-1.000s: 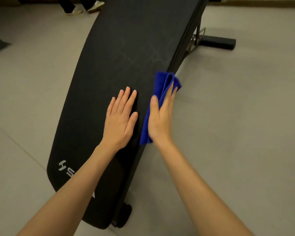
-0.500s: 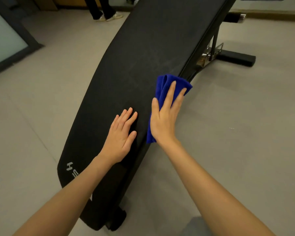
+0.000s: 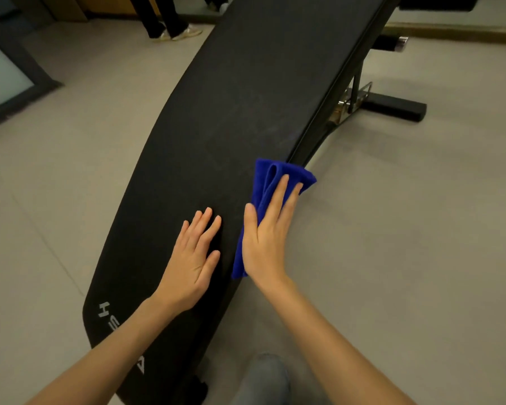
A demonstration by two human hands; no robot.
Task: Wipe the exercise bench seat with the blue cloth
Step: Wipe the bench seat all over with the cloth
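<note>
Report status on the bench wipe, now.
Left hand flat on bench seat. Right hand presses blue cloth on seat's right edge, fingers straight. Nothing lying on seat ahead.

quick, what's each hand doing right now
Left hand: open, flat on the bench seat.
Right hand: open, pressing the blue cloth against the seat edge.

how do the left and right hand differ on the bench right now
The left hand lies bare and palm-down on top of the bench seat; the right hand presses the blue cloth against the seat's right edge. The left hand sits nearer the person; the right hand reaches farther up the seat. Both have straight fingers, and neither curls round anything.
</note>
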